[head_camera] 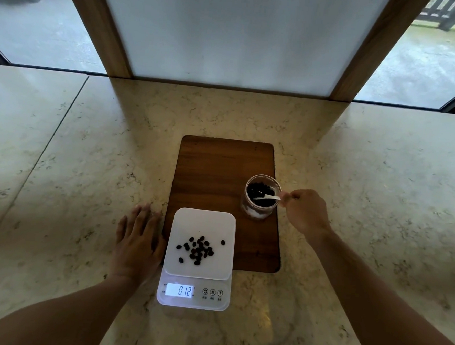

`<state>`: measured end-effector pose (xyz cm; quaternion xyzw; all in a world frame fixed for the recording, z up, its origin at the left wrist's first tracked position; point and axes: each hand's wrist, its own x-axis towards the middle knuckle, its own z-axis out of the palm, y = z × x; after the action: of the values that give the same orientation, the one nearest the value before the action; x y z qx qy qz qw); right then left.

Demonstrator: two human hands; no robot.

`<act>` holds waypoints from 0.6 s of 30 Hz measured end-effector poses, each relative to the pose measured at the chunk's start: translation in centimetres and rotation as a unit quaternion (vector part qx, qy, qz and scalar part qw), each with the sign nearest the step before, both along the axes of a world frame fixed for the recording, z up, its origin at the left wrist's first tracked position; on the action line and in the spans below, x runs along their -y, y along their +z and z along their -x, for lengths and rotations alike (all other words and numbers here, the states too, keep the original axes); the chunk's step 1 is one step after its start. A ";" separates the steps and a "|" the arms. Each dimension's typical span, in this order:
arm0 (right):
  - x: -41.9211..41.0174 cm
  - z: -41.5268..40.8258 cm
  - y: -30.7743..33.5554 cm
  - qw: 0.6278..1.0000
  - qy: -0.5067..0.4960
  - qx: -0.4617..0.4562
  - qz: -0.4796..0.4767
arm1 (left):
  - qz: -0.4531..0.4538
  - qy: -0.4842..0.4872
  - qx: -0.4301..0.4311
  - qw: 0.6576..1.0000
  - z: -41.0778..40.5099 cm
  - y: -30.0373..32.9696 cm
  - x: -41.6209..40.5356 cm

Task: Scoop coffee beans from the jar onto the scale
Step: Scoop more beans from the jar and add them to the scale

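Note:
A white digital scale (pixel 218 222) stands at the front of a wooden board, its display reading 0.12. A small heap of dark coffee beans (pixel 197 250) lies on its platform. Behind it to the right stands an open clear jar (pixel 258 214) with dark beans inside. My right hand (pixel 306 212) is beside the jar, pinching the handle of a white spoon (pixel 269 197) whose bowl is inside the jar among the beans. My left hand (pixel 137 241) lies flat on the counter, fingers spread, just left of the scale.
The dark wooden board (pixel 221 166) lies on a pale marble counter (pixel 88 163). A frosted panel with wooden posts (pixel 237 34) rises at the back edge, with windows to either side.

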<state>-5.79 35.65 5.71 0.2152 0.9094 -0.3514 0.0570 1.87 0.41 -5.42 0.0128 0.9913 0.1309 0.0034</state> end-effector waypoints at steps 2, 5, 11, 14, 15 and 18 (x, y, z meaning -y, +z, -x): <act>0.0 0.0 0.0 1.000 -0.014 0.005 0.020 | 0.002 -0.001 0.002 1.000 0.0 0.0 0.0; 0.0 0.0 -0.1 0.999 -0.024 0.009 0.036 | 0.003 -0.005 0.003 1.000 0.0 0.1 0.0; -0.2 0.2 -0.2 0.998 -0.032 0.017 0.056 | 0.002 -0.001 0.007 1.000 0.1 0.3 -0.1; -0.3 0.1 -0.3 0.997 -0.041 0.021 0.062 | -0.001 0.001 0.005 1.000 0.1 0.2 -0.2; -0.3 0.1 -0.3 0.997 -0.043 0.022 0.062 | -0.001 0.001 0.005 1.000 0.1 0.2 -0.2; -0.4 0.1 -0.3 0.996 -0.046 0.025 0.065 | 0.000 0.000 0.005 1.000 0.1 0.1 0.0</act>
<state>-5.88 36.01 5.45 0.2613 0.8719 -0.4069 0.0777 1.81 0.46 -5.37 0.0120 0.9913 0.1308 0.0085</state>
